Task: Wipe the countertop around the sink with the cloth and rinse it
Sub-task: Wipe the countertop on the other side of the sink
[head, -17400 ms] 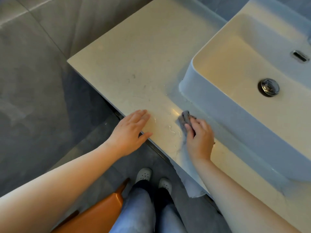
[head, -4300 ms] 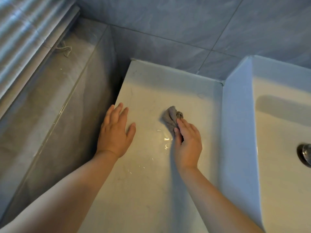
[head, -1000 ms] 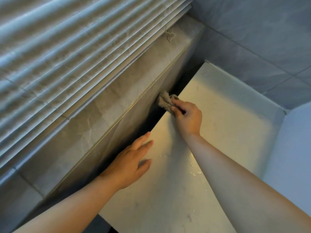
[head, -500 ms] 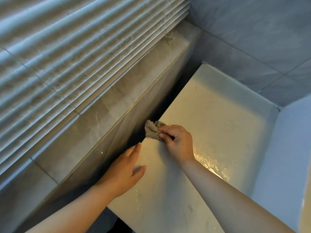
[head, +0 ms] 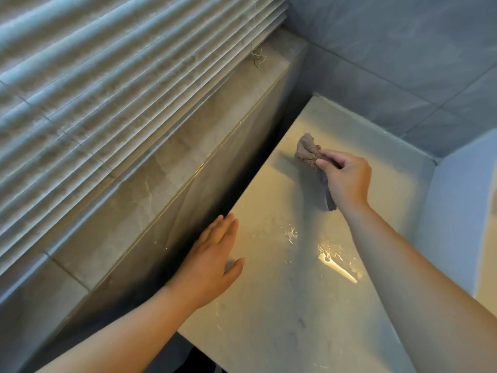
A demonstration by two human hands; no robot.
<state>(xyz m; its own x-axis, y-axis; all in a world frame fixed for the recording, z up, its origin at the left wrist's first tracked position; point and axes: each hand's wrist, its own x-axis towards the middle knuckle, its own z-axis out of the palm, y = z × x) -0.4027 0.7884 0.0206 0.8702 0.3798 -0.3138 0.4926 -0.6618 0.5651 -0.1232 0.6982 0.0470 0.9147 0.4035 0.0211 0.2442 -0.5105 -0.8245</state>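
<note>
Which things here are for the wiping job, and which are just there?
For the job:
- crumpled grey cloth, held in the right hand
- pale stone countertop, wet in patches
- left hand, flat at the counter's edge
- white sink wall

Just there:
- white slatted window blind
- grey marble window ledge
- blue-grey wall tiles

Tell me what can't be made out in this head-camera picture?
- Sink: the right frame edge cuts off its basin, so no tap or drain shows.
- Cloth: the right hand covers its middle.
- Countertop: the left hand and both forearms hide parts; the bottom edge crops its front.
</note>
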